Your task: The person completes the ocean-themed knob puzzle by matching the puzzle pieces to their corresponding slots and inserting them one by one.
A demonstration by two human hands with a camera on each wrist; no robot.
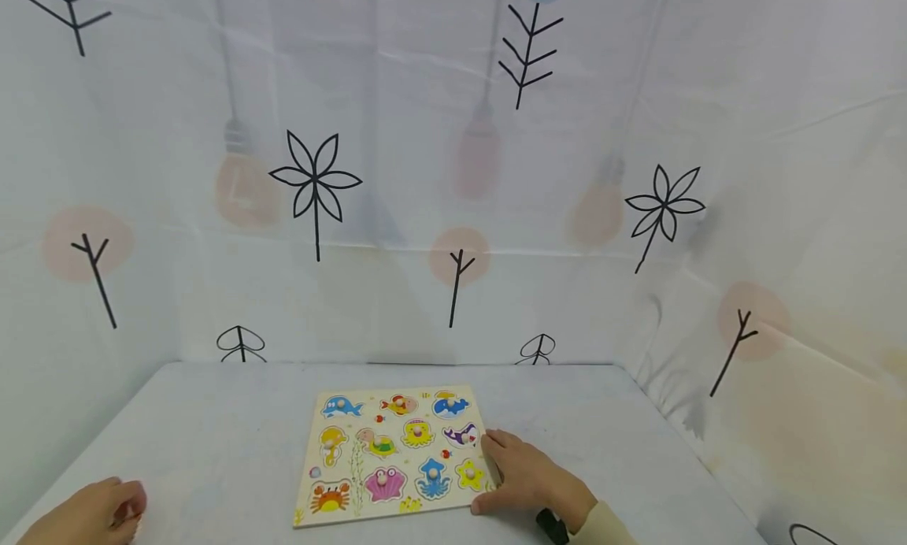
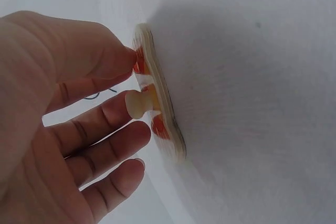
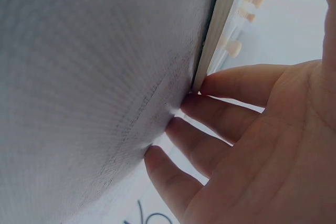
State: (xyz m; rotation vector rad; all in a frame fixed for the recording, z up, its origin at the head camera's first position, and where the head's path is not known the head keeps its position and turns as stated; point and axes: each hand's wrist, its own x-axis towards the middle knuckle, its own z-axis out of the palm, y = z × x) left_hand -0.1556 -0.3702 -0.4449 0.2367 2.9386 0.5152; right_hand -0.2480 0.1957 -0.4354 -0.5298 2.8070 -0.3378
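Observation:
A pale wooden peg puzzle board (image 1: 360, 450), with colourful sea animals, lies on the white table. My right hand (image 1: 527, 474) rests at its right side, fingers fairly straight, thumb by the near corner. In the right wrist view, one fingertip (image 3: 210, 83) meets the board's edge (image 3: 212, 40) and others press the table. At the table's left, my left hand (image 1: 88, 513) is over a small wooden puzzle piece (image 2: 160, 127), red-orange with a round knob (image 2: 137, 104). Its thumb touches the piece's face and a fingertip is right at the knob; the head view hides this piece.
White cloth (image 1: 397, 293) with printed plants and bulbs hangs behind and beside the table (image 1: 227, 435). Several knobbed pieces sit on the board, among them a pink shell (image 1: 385, 483) and a blue squid (image 1: 433, 480). A dark strap (image 1: 551, 527) shows by the right wrist.

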